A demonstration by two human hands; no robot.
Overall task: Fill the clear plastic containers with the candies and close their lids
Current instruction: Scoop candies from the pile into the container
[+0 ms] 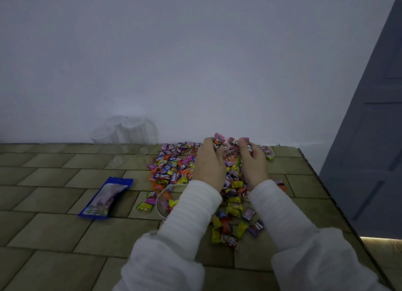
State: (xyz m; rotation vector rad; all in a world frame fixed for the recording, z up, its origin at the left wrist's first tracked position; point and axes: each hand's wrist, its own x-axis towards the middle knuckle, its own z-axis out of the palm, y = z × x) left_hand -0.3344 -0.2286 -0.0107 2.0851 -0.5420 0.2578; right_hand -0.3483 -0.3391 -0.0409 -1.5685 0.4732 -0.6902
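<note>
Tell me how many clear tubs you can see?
4, maybe more hidden: three empty tubs clustered by the wall, one open tub under the left sleeve.

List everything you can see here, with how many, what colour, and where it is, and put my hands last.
Candies: many, mixed colours, piled right of table centre.
Open clear container: one, near edge of the pile, partly under the left sleeve, a few candies inside.
Clear containers: several, exact count unclear, far side against the wall.
Blue packet: one, flat, left of the pile.
Table: one, olive tile pattern.
Wall: white.
Door: grey, right.
Left hand: grips candies at the pile's far end.
Right hand: grips candies beside it.
</note>
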